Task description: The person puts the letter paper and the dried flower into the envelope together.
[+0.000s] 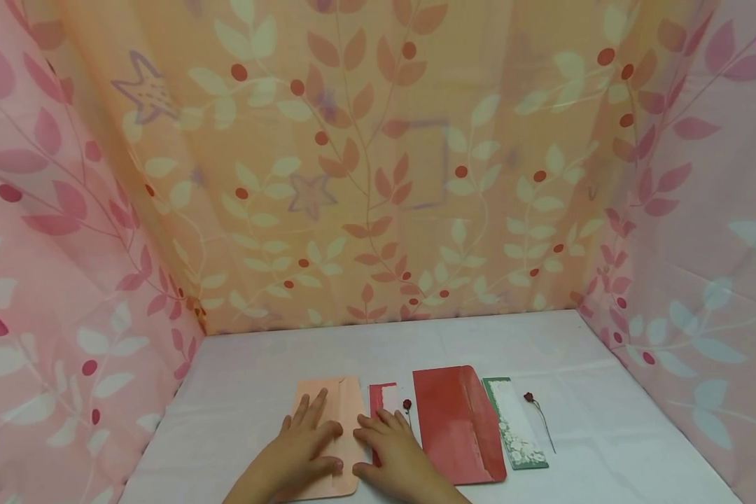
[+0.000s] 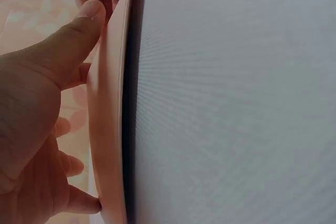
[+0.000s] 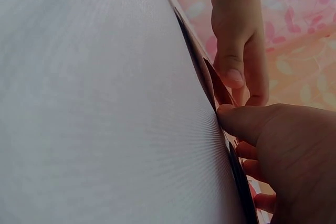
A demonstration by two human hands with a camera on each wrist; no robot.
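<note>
A peach envelope [image 1: 348,395] lies on the white-covered table, its long flap side to the right. My left hand [image 1: 302,441] rests on it with the fingers spread. In the left wrist view the envelope's edge [image 2: 109,124] stands slightly off the cloth, beside the left thumb. My right hand [image 1: 393,448] touches the right edge of the peach envelope with its fingertips. From the right wrist view, the right thumb [image 3: 241,119] lies against that edge. Partly under the right hand is a card with a red border [image 1: 383,393], with a small dried red rose [image 1: 407,404] beside it.
Right of the hands lies a red envelope [image 1: 444,420], its flap side to the right. Beyond it are a green-bordered white card [image 1: 523,427] and another long-stemmed dried rose [image 1: 529,397]. Leaf-patterned curtains [image 1: 365,210] enclose the table's back and sides.
</note>
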